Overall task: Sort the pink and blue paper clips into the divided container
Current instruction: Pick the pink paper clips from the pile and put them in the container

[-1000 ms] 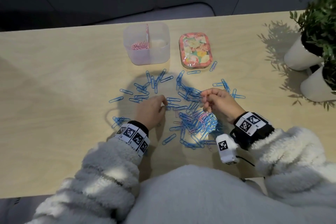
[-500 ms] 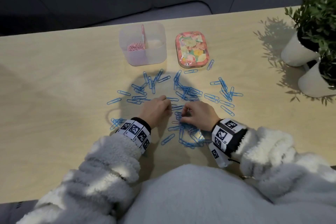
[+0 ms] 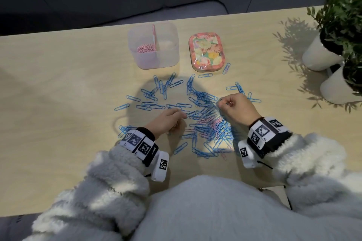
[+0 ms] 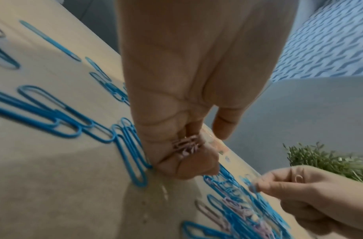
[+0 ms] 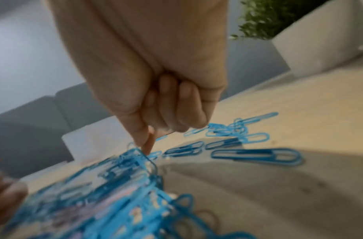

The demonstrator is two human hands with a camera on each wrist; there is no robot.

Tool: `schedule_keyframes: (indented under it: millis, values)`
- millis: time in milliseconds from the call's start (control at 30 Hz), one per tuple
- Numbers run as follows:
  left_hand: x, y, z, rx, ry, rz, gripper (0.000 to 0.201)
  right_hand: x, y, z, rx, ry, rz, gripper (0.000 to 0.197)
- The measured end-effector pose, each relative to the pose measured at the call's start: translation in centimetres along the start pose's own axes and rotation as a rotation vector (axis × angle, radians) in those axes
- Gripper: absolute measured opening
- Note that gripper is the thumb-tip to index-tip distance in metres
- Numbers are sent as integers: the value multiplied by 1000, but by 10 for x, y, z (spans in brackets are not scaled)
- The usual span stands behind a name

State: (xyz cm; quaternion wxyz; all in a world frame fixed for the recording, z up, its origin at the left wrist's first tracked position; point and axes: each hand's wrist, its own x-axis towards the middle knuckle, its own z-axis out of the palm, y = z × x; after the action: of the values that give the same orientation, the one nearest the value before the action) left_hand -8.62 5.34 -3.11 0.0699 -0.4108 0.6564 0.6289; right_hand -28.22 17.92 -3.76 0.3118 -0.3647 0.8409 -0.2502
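Note:
A clear divided container [image 3: 168, 58] stands at the table's far middle, with pink clips [image 3: 145, 47] in its left compartment. Blue paper clips [image 3: 156, 92] lie scattered in front of it. A tangled heap of blue and pink clips [image 3: 208, 124] sits between my hands. My left hand [image 3: 176, 121] rests at the heap's left edge, its fingers curled round a small bundle of pink clips [image 4: 186, 145]. My right hand [image 3: 225, 103] hovers at the heap's right side as a fist. It holds a pink clip [image 4: 298, 177], and its thumb and forefinger [image 5: 144, 137] pinch at blue clips.
A floral tin [image 3: 206, 51] lies right of the container. Two white pots with green plants [image 3: 321, 55] stand at the far right edge. Loose blue clips [image 3: 241, 89] lie beyond my right hand, and a small cluster [image 3: 123, 130] beside my left wrist.
My right hand dipped left into the heap half a second ago and has come back up and to the right, fist closed. My left hand has barely moved.

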Motion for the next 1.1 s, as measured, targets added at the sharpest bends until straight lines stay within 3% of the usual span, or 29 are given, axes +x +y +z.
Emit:
schedule_keyframes:
  millis: [100, 200, 300, 433, 533, 700, 800, 1000, 1067, 1100]
  values:
    - [1, -4, 4, 300, 5, 140, 18, -7, -8, 3, -170, 25, -67, 10]
    - [3, -10, 9, 657, 31, 237, 8, -20, -21, 18, -273, -136, -227, 11]
    - [4, -14, 11, 777, 36, 303, 9, -22, -27, 29, -425, -182, -306, 15]
    - [4, -15, 13, 871, 3, 328, 9, -15, -30, 35, -499, -205, -293, 18]
    - [2, -13, 11, 790, -8, 331, 7, -10, -26, 32, -400, -192, -196, 13]
    - [-1, -5, -5, 356, 25, 252, 20, -9, -17, 25, -272, -271, -144, 19]
    - [-1, 1, -14, 92, 17, 189, 7, -5, -10, 16, 35, -282, -98, 21]
    - [12, 20, -5, -324, -52, -87, 22, -8, -2, -7, 637, -165, 94, 29]
    - [15, 27, 3, -307, -38, -92, 21, -10, -2, -8, 810, -142, 175, 29]
    - [17, 29, 7, -193, -12, -35, 21, -11, -2, -7, 861, -134, 201, 28]
